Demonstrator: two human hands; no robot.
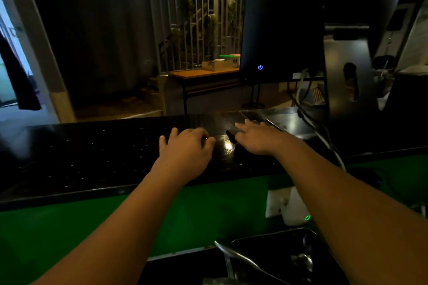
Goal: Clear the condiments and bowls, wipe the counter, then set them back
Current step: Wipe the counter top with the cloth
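Left hand, fingers curled, grasp indiscernible; right hand, fingers spread flat on bench. Condiments and bowls out of view. Wipe with overlapping strokes, keeping clear of the cables.

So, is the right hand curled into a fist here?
No, the right hand has its fingers stretched out straight, low over the black counter.
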